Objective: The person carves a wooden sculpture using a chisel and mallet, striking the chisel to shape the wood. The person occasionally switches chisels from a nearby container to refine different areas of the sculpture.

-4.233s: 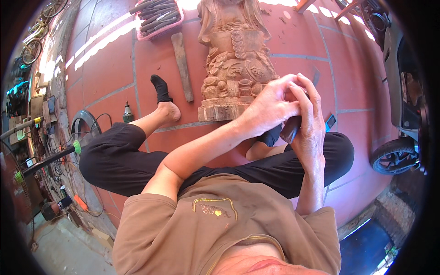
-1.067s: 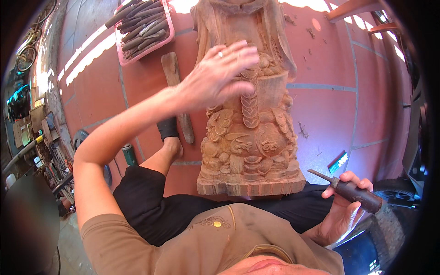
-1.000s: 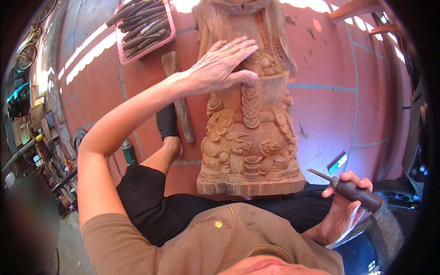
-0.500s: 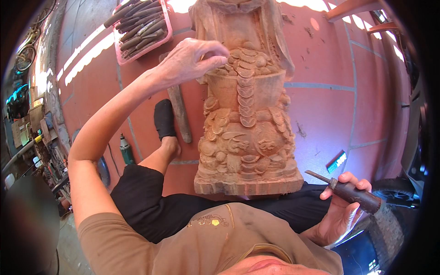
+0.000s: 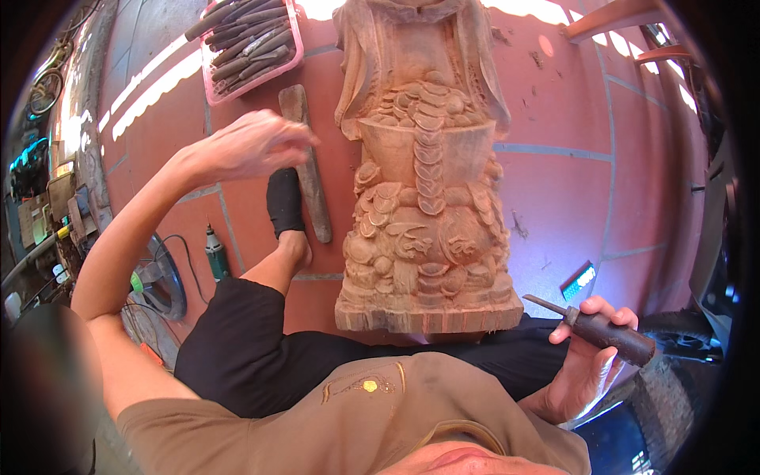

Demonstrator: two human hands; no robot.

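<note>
A carved wooden statue [image 5: 427, 218] fills the upper centre; a chisel [image 5: 613, 339] sits at lower right.
The right hand [image 5: 582, 372] clamps the chisel's handle, blade pointing toward the statue; the blurred left hand [image 5: 249, 146], fingers loosely apart, is by a wooden stick [image 5: 315, 198] at upper left.

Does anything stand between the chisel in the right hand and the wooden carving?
Nothing visible does: the chisel in the right hand points its tip toward the wooden carving, near its lower right corner.
</note>
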